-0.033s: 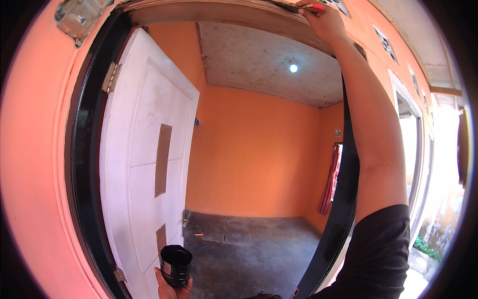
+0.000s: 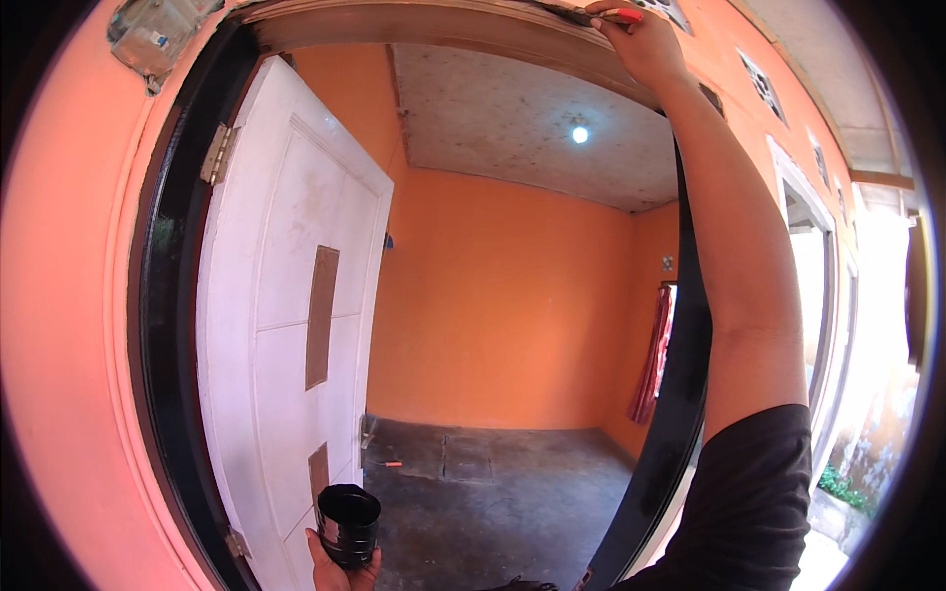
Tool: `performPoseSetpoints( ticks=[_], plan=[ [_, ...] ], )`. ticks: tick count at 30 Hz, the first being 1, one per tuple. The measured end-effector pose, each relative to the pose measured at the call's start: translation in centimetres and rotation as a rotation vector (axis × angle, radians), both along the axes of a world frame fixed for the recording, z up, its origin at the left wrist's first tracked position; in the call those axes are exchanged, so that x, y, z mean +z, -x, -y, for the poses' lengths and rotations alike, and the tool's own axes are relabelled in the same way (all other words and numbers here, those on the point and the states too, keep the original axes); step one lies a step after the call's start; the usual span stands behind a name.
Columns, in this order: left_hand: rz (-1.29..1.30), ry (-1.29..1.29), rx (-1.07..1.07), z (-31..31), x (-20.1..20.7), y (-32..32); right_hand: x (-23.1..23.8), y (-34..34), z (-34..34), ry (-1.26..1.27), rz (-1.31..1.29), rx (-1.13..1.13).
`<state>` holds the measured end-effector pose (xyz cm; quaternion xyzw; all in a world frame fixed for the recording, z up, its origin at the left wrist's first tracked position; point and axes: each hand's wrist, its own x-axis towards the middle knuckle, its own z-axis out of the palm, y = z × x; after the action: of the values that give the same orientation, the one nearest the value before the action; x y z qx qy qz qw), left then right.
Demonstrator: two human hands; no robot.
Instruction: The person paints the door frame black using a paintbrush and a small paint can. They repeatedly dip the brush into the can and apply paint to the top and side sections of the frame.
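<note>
Left grip (image 2: 333, 571) around black can (image 2: 348, 532)

Glossy black can (image 2: 348, 537) at seven o'clock; shiny black jamb (image 2: 168, 266) at nine; dull metal hinge (image 2: 220, 153) at ten; bare, matt wooden lintel (image 2: 434, 28) at twelve; matt cloth sleeve (image 2: 754, 492) at four; cement-looking floor (image 2: 493, 527), faintly glossy, at six.

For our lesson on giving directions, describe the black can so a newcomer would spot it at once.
Find the tall white door standing open on the left. Low in front of it, the left hand holds a can. Its round, open top and glossy black side set it apart from the flat, pale door.
</note>
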<state>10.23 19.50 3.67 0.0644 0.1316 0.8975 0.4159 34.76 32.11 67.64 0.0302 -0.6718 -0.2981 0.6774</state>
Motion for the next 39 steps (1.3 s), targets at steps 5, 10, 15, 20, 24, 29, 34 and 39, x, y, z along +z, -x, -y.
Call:
performPoseSetpoints(
  ticks=[5,10,15,20,24,29,34,39],
  plan=[
    [-0.029,0.001,-0.003,-0.5,0.1,0.1,-0.1,-1.1,0.5,0.056,-0.059,-0.13],
    [-0.007,0.016,-0.014,-0.5,0.6,-0.2,0.4,-2.3,-0.9,-0.01,-0.099,-0.248],
    [-0.006,-0.001,0.001,-0.3,0.6,-0.5,-0.4,-3.3,-0.7,0.05,-0.128,-0.31],
    [-0.025,-0.045,-0.027,-0.2,0.3,-0.1,0.1,-5.4,-1.1,-0.027,-0.148,-0.327],
    [0.009,-0.055,-0.04,0.4,1.2,-0.6,0.5,-4.4,0.0,-0.241,-0.157,-0.229],
    [-0.009,-0.004,-0.029,0.4,0.9,-0.7,-0.4,-0.5,2.8,-0.128,-0.024,-0.063],
    [0.005,0.004,-0.035,0.2,0.7,-0.8,-0.3,2.2,3.2,-0.08,0.024,-0.025],
    [0.007,0.002,-0.02,0.2,0.6,-0.9,0.1,0.8,1.2,-0.054,-0.027,-0.045]
  ],
)
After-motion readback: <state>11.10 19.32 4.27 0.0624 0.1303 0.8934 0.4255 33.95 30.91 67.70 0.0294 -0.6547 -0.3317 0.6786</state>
